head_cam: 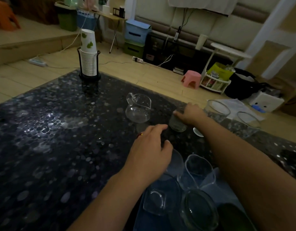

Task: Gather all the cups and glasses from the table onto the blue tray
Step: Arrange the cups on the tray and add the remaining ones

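Head view shows our two bare arms reaching over a dark speckled table (52, 147). Our right hand (189, 114) curls its fingers over the top of a small glass (177, 125) near the table's far edge and grips it. Our left hand (150, 150) hangs just above the table with fingers loosely bent and holds nothing; its thumb lies near the rim of a glass partly hidden under it.

A blue tray (223, 194) lies at the near edge under our arms. On it we see several clear glasses: a tall one (197, 170), a squarish one (154, 202) and a wide round one (200, 212). A dark green thing at the bottom edge is too cut off to name.

A glass pitcher (138, 107) with handle and spout stands on the table just left of the gripped glass. Two wide tumblers (216, 110) (246, 125) stand at the right edge, beyond our right hand. A stack of paper cups (88, 54) sits in a black holder (89, 75) at the far corner.

A pink stool (191, 78) is on the floor beyond.
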